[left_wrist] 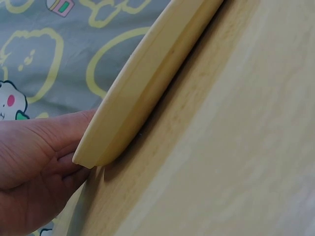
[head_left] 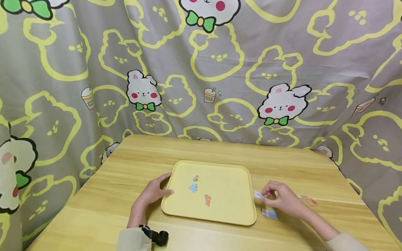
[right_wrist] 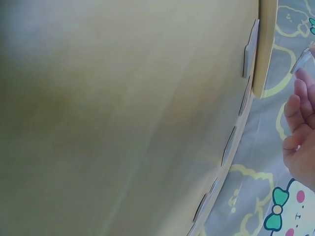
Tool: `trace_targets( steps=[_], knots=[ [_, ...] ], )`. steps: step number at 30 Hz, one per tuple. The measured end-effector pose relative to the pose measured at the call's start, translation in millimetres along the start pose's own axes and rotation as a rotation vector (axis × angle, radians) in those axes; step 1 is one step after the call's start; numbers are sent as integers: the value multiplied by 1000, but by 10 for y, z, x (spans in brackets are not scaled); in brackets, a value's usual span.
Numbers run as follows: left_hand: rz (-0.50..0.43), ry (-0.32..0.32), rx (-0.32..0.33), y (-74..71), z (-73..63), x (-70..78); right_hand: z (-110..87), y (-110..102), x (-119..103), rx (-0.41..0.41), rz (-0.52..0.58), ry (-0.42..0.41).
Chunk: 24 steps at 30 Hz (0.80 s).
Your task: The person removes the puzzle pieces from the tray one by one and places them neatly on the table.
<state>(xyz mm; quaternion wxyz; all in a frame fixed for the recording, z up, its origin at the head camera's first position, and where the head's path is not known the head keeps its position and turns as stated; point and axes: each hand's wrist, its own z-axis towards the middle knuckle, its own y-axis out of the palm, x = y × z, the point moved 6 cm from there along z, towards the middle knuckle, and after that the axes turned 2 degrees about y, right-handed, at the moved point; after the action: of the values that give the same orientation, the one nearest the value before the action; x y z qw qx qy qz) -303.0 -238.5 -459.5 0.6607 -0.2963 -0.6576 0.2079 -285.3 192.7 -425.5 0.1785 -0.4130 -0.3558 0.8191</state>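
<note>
My left hand grips the left edge of a yellow tray, its thumb over the rim. The left wrist view shows that hand around the tray's edge. Just off the tray's right side, my right hand pinches a small pale cut-out piece between thumb and fingers. The same held piece shows above the table in the right wrist view. Inside the tray lie a blue piece, a small multicoloured piece and an orange piece.
A blue and white piece lies on the wooden table below my right hand. An orange piece lies right of it, partly beside the wrist. Several thin pieces stand out along the table in the right wrist view. A patterned curtain hangs behind.
</note>
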Motion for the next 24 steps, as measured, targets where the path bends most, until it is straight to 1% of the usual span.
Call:
trace_targets(
  steps=[4, 13, 20, 24],
  knots=[
    [3, 0, -2, -5, -1, 3, -63, -49, 32, 9, -32, 13],
    [7, -3, -3, 5, 3, -3, -248, -200, 109, -26, -72, 79],
    [7, -11, -7, 9, 10, -2, -335, -260, 187, -5, -114, 85],
    [10, -9, -8, 8, 11, 1, -362, -280, 225, -11, -126, 110]
  ],
)
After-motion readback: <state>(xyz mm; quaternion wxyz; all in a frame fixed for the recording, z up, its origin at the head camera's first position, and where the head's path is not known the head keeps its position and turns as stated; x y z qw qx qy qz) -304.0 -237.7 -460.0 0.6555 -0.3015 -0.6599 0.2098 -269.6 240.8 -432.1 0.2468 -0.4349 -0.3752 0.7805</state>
